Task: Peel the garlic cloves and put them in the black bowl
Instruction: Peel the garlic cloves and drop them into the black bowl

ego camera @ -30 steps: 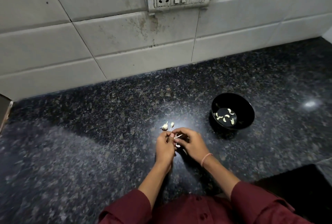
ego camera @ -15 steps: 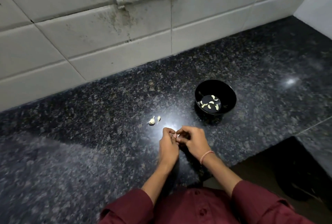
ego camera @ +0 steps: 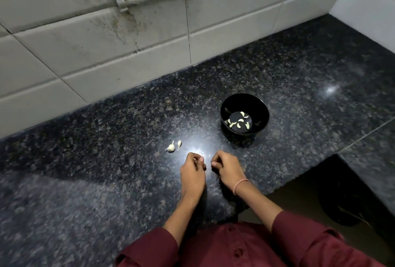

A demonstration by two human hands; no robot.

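garlic cloves (ego camera: 171,147) lay on bench (ego camera: 106,170), tips toward wall | left hand (ego camera: 193,173), right hand (ego camera: 227,169) curled, apart | I couldn't tell what either held

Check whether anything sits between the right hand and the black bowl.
Nothing visible does: only bare counter lies between the right hand and the black bowl. The loose garlic cloves lie off to the left.
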